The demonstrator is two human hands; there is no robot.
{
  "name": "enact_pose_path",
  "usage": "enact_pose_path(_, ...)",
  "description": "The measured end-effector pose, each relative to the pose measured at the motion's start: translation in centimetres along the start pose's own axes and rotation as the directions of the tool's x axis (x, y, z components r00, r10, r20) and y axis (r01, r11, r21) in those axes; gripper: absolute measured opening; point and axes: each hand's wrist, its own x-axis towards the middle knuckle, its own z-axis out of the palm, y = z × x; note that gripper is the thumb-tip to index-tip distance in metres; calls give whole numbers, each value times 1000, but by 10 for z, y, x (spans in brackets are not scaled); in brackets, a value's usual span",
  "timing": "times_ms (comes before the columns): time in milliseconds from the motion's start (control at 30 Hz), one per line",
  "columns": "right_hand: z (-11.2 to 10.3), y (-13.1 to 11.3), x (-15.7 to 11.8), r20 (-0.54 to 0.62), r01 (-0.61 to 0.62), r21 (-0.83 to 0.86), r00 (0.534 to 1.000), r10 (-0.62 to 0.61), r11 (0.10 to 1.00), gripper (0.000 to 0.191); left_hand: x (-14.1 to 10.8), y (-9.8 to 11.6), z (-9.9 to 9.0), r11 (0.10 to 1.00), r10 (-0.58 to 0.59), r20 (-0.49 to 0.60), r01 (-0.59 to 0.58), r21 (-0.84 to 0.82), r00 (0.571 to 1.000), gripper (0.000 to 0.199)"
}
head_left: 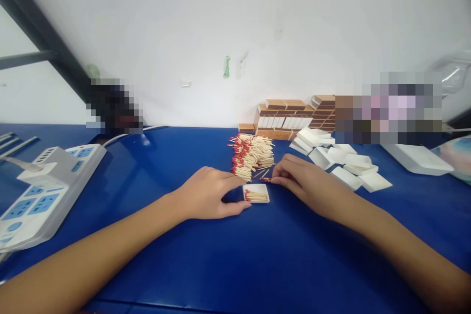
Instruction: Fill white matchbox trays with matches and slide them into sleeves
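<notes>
A small white matchbox tray (pixel 267 194) lies on the blue table, with several red-tipped matches (pixel 255 196) inside it. My left hand (pixel 213 193) grips the tray's left end between thumb and fingers. Just right of and behind the tray, my right hand (pixel 300 176) pinches matches (pixel 267 179) whose red heads point left. A couple of loose matches (pixel 264 173) lie beside those fingers. Behind the tray is a large heap of matches (pixel 252 153), most heads facing left. How many matches the right fingers hold is hidden.
White empty trays (pixel 344 159) lie scattered at the right. Brown matchbox sleeves (pixel 287 117) stand stacked against the wall, with one box (pixel 246 128) apart on their left. A power strip (pixel 51 196) occupies the left side. A white box (pixel 415 158) sits far right.
</notes>
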Motion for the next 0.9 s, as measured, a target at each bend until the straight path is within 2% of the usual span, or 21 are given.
enact_pose_path(433,1,1,-1,18,-8,4,1000,8,1000,20,0,-1,0,1000,6,-2,-6,9,1000,34)
enact_pose_path(633,0,3,0,-32,14,7,999,-14,1000,19,0,0,0,1000,9,-1,-9,7,1000,33)
enact_pose_path(767,-1,-4,0,-102,34,29,994,-31,999,20,0,-1,1,1000,23,-13,-23,22,1000,34)
enact_pose_path(900,4,-18,-2,-74,55,68,996,-50,996,18,0,0,1,999,24,-7,-24,25,1000,34)
